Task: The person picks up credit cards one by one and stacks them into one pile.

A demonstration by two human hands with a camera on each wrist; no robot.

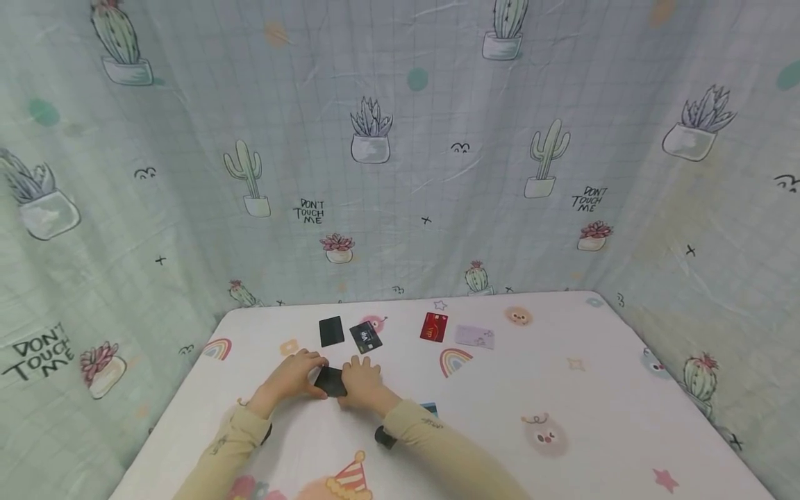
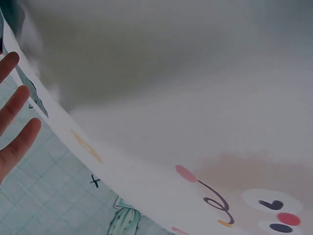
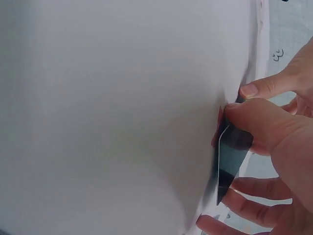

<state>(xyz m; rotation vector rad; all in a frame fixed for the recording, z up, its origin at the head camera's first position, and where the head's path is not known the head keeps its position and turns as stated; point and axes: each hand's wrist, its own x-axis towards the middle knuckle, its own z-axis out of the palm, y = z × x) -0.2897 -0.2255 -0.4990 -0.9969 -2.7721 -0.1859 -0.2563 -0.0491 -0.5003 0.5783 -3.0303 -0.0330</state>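
Both hands hold a flat black card between them, above the white table. My left hand grips its left side, with thumb and a finger at its edges. My right hand holds the right side. In the right wrist view the glossy dark card is tilted, pinched by the right hand; a thin reddish edge shows behind it, and whether that is a second card I cannot tell. Above it, the left hand touches its upper end. The left wrist view shows only some left fingertips.
Beyond the hands lie a black card, a black VIP card, a red VIP card and a pale purple card. A blue card is partly hidden by the right forearm. A patterned curtain surrounds the table.
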